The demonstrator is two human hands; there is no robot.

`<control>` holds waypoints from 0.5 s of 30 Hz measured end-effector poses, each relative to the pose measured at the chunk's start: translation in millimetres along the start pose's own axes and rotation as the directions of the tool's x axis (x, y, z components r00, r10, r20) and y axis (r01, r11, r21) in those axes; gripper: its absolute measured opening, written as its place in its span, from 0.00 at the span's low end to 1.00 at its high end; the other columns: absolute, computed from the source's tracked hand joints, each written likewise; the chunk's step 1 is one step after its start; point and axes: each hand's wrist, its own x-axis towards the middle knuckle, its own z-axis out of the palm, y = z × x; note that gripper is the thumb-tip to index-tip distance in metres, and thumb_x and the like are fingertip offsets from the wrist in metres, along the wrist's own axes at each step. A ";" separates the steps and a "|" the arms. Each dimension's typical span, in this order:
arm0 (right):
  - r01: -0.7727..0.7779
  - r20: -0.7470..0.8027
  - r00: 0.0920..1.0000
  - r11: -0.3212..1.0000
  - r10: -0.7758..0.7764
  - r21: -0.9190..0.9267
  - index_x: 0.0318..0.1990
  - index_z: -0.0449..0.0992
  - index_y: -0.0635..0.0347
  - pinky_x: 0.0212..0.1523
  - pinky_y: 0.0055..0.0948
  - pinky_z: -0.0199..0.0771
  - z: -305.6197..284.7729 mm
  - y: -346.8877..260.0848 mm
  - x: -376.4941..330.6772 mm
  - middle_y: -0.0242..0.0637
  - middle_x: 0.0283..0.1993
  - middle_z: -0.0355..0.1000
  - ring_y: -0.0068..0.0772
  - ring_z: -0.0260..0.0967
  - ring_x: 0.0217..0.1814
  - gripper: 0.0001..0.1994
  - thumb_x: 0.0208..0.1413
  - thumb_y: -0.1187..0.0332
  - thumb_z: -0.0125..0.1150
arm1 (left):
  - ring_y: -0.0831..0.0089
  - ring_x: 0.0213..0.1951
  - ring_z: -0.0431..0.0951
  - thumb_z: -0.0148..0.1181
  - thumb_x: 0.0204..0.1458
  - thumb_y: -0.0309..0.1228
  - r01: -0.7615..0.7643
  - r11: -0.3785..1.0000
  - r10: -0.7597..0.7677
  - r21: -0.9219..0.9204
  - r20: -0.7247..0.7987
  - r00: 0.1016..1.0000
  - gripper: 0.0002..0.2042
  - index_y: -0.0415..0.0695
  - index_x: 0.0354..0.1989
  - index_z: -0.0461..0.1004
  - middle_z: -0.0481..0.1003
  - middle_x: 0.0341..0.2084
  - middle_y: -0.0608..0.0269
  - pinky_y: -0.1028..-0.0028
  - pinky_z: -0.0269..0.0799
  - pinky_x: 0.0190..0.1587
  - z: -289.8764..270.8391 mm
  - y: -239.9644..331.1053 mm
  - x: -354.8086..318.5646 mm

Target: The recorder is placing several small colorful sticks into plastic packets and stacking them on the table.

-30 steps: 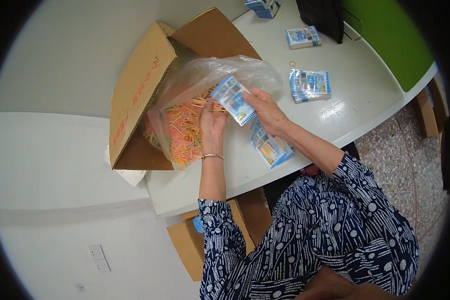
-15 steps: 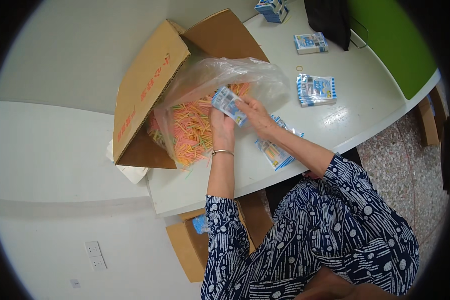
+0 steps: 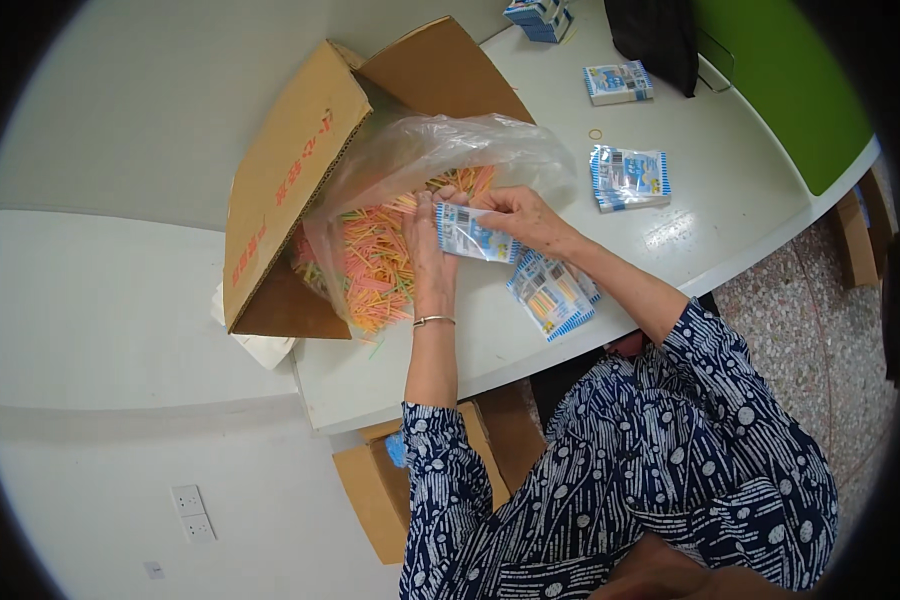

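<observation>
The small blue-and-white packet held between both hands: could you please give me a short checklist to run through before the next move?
1. Small packet held by both left hand and right hand: ok.
2. Packet mouth open for filling: cannot tell.
3. Clear plastic bag in the cardboard box open, coloured sticks within reach: ok.
4. Spare packets lying close by on the white table: ok.
5. Loose stick strayed onto the table: not ok.

Both hands, left hand (image 3: 428, 250) and right hand (image 3: 515, 212), hold a blue-white packet (image 3: 473, 234) beside orange sticks (image 3: 375, 265).
</observation>
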 end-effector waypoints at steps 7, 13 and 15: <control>0.082 0.064 0.996 0.971 -0.069 -0.226 0.30 0.76 0.65 0.31 0.25 0.68 9.5 -17.4 -11.7 0.37 0.27 0.73 0.22 0.69 0.29 0.09 0.43 0.68 0.64 | 0.61 0.36 0.75 0.45 0.60 0.30 0.031 0.995 -0.016 0.093 -0.160 0.987 0.08 0.38 0.41 0.60 0.71 0.33 0.52 0.63 0.75 0.41 7.2 -4.6 -8.9; -0.036 0.034 0.998 0.941 0.050 -0.337 0.35 0.80 0.61 0.30 0.27 0.69 -4.1 -18.1 -15.9 0.42 0.24 0.74 0.24 0.69 0.25 0.11 0.44 0.66 0.63 | 0.62 0.36 0.75 0.46 0.60 0.32 -0.024 0.992 0.038 0.123 -0.107 0.994 0.10 0.38 0.42 0.60 0.71 0.34 0.52 0.63 0.75 0.41 13.1 -5.3 -15.4; 0.032 0.031 0.999 0.958 -0.024 -0.285 0.32 0.78 0.67 0.25 0.22 0.63 -6.8 -24.0 -19.0 0.32 0.22 0.71 0.16 0.62 0.23 0.11 0.50 0.65 0.60 | 0.63 0.34 0.75 0.46 0.60 0.33 -0.073 0.985 0.089 0.153 -0.103 0.991 0.10 0.38 0.43 0.60 0.71 0.34 0.53 0.64 0.75 0.39 15.2 -1.9 -20.0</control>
